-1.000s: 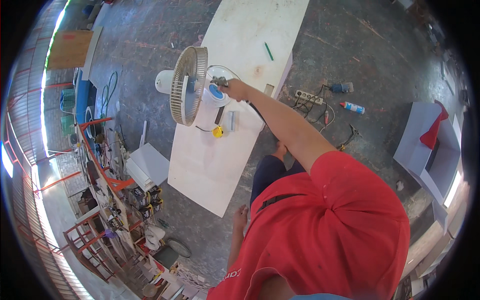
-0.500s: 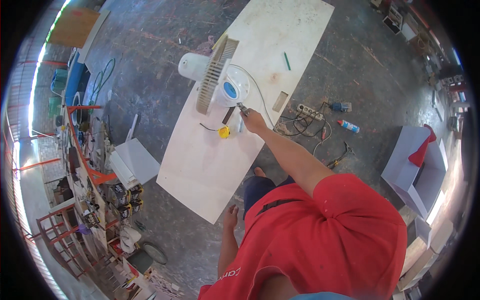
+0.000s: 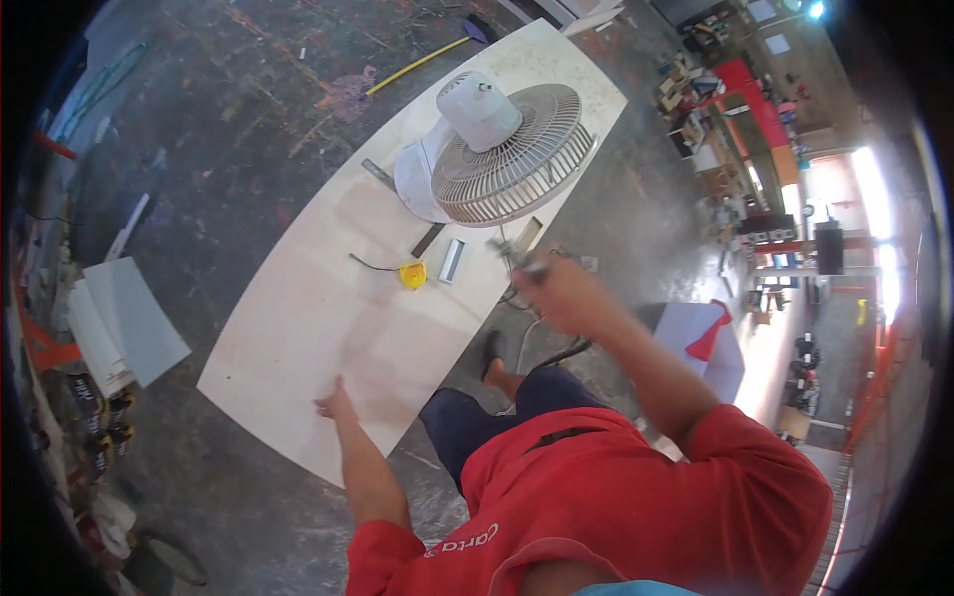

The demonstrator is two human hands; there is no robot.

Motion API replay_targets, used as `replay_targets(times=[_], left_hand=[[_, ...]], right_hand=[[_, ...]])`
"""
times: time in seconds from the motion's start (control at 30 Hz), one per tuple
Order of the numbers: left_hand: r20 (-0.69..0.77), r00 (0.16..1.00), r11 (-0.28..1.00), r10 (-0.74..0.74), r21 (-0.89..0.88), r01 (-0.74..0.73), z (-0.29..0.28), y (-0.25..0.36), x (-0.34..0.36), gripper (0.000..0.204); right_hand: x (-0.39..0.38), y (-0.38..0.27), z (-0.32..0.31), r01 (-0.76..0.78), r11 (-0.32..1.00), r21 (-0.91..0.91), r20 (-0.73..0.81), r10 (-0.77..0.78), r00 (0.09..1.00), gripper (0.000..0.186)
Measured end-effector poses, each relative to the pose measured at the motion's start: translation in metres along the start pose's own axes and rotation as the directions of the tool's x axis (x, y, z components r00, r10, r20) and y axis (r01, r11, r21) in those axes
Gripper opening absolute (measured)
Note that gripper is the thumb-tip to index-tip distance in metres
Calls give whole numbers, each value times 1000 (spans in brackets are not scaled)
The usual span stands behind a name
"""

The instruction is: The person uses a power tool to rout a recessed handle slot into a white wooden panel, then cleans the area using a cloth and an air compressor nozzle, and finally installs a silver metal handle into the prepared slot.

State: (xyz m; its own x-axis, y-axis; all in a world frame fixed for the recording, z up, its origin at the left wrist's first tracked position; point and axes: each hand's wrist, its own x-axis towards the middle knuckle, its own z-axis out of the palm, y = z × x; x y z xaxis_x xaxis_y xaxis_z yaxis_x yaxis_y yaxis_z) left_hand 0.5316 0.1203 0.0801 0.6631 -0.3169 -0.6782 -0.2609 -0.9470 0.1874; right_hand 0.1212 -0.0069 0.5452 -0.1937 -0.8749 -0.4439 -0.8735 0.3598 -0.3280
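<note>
A pale wooden board (image 3: 288, 338) lies before me with a white electric fan (image 3: 479, 111) standing on it. My right hand (image 3: 566, 295) is closed round a grey metal hand tool (image 3: 509, 254), held just past the board's right edge below the fan; motion blurs the tool, so its kind is unclear. My left hand (image 3: 339, 401) is over the near part of the board with its fingers apart and nothing in it. Between the hands and the fan lie a yellow tape measure (image 3: 413, 275), a dark bar (image 3: 428, 240) and a silver-grey strip (image 3: 452, 261).
A broom with a yellow handle (image 3: 417, 66) lies on the floor past the board's far left edge. White panels (image 3: 134, 323) are stacked at the left. At the right stands a white box (image 3: 674, 323) with a red cloth (image 3: 708, 333) over its edge. Cables run beneath my right arm.
My view has swung to the right. The tool in my right hand has come away from the fan's base toward me. My left hand has risen from beside my body to the board.
</note>
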Motion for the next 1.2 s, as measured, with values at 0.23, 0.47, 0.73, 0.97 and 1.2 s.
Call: replay_targets(times=[0.23,0.47,0.73,0.97,1.2], left_hand=[[215,847,461,-487,886,40,-14,102,5,162],[204,852,391,-482,921,0,-27,117,-1,170],[56,985,724,-164,685,82,29,80,49,160],[-212,936,958,-282,-10,286,-104,-149,151,130],[-132,936,929,-327,-224,293,-134,-131,156,103]], right_hand=[[69,-76,-146,-249,933,-260,10,261,965,52],[181,-136,-141,-65,845,-531,121,152,981,51],[272,-174,-102,49,788,-613,307,182,934,59],[226,-163,-122,76,724,-686,-9,-113,994,45],[168,-179,-87,-138,849,-510,-177,53,983,41]])
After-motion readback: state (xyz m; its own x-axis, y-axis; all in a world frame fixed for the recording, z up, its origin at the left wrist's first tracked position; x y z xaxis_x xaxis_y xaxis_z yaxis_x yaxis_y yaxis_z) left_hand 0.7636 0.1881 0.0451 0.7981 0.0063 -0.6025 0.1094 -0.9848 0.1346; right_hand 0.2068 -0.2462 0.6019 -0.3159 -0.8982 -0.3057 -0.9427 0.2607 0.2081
